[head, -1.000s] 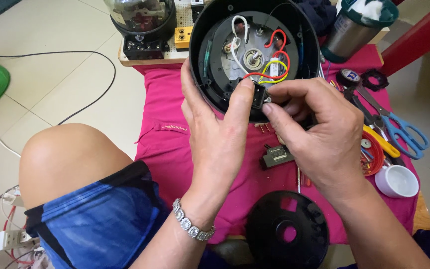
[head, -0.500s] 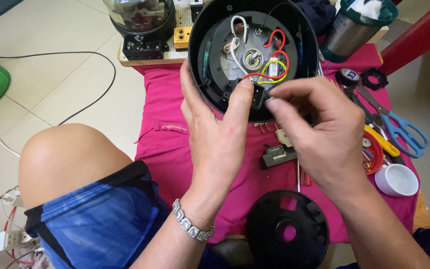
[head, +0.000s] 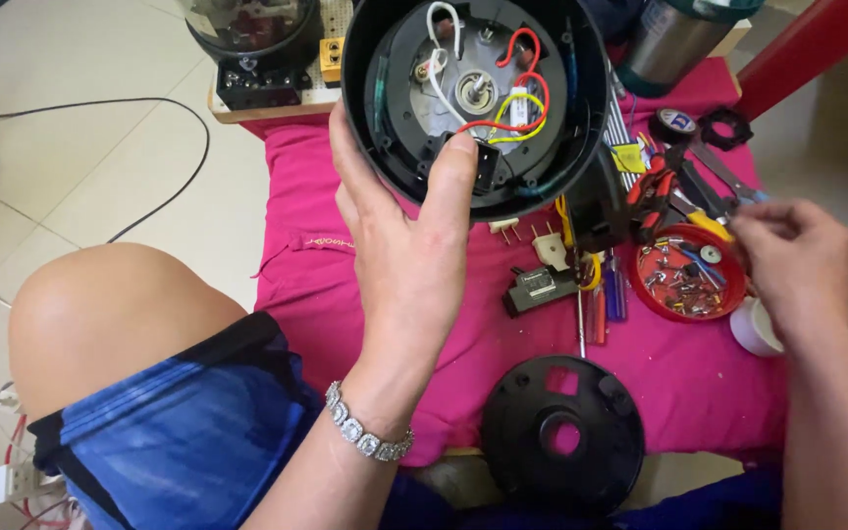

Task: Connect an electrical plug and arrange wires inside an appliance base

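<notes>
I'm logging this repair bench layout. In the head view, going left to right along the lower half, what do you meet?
Bare knee → left hand gripping the round black appliance housing → flat black round base plate → red round dish of small metal parts → right hand.

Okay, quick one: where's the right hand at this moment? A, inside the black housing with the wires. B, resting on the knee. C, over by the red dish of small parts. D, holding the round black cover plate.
C: the right hand hovers beside the red dish, fingers pinched, while the left hand alone holds up the black housing.
</notes>
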